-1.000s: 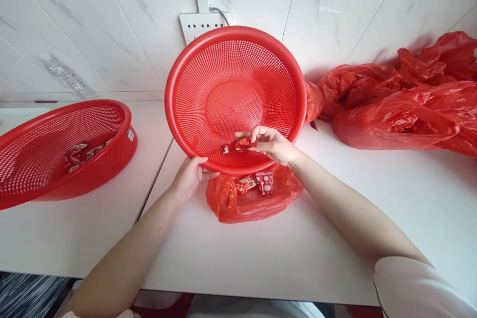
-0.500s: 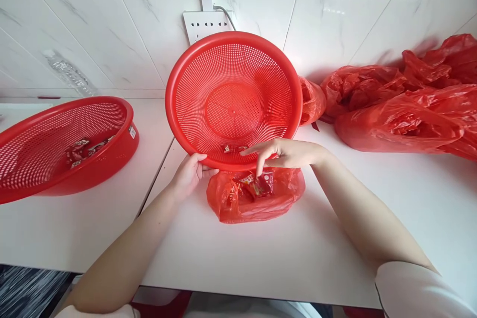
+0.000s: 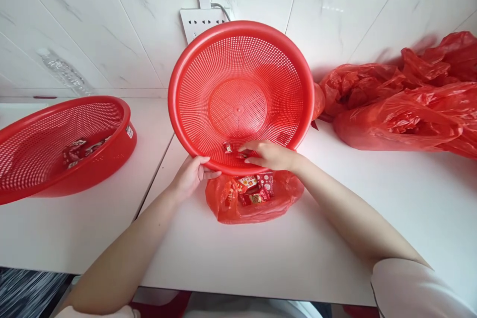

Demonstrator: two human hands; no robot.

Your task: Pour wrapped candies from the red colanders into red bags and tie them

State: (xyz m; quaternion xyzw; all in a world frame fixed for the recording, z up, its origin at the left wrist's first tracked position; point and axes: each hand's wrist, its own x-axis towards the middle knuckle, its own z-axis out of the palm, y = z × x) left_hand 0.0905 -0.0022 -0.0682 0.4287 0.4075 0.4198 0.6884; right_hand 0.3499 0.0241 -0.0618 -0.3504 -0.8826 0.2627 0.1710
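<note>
A red plastic mesh basket (image 3: 238, 69) is tilted towards me, its front rim above an open red plastic bag (image 3: 219, 206). My left hand (image 3: 190, 176) grips the rim at the lower left, thumb on top and fingers beneath. Inside the basket, near the front edge, my right hand (image 3: 270, 155) reaches in with thumb and forefinger apart, on either side of a small red wrapped snack (image 3: 241, 155). Another little snack packet (image 3: 227, 148) lies just left of it. Several red snack packets (image 3: 256, 197) show in the bag's mouth.
To the left stands a second red mesh basket (image 3: 108, 159) with several small packets in it. Bulky red plastic bags (image 3: 402, 119) lie at the right. A clear plastic bottle (image 3: 65, 72) and a power strip (image 3: 203, 20) are at the back by the wall.
My right hand has gone from above the front rim into the basket, by the small snack. A blurred packet below that hand now lies in the bag. The basket has shifted slightly up and right.
</note>
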